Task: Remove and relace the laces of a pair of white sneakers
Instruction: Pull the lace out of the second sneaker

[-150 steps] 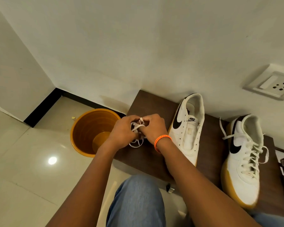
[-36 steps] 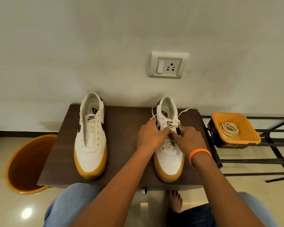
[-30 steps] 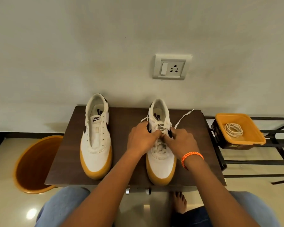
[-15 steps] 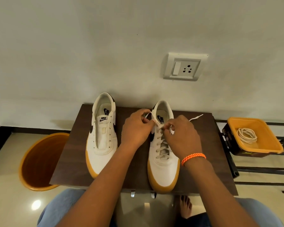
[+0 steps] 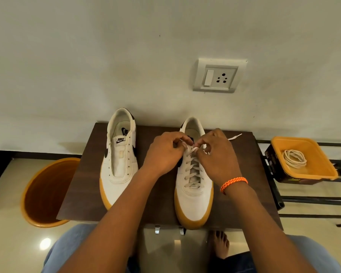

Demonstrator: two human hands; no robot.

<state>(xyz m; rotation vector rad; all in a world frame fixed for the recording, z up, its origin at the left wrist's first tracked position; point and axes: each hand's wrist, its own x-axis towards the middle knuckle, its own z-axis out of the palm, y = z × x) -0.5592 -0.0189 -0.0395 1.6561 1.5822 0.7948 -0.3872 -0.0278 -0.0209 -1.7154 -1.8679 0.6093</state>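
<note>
Both hands at the top eyelets of the laced sneaker [image 5: 194, 186], centre right of frame.
Left hand [image 5: 162, 154] and right hand [image 5: 218, 157] each pinch the lace [image 5: 192, 164]; unlaced sneaker [image 5: 119, 160] lies centre left on the table [image 5: 83, 184].

The table [image 5: 161, 203] looks like dark wood-grain board, matt; the laced sneaker [image 5: 193, 196] and the unlaced sneaker [image 5: 117, 174] show smooth white leather-like uppers over matt gum-coloured rubber soles; the lace [image 5: 192, 168] is flat woven cloth. The tray [image 5: 323, 170] and the bucket [image 5: 35, 194] look like smooth orange plastic; the floor [image 5: 6, 223] is glossy tile; the wall [image 5: 87, 56] is matt paint; the wristband [image 5: 233, 184] is braided orange cord.
</note>
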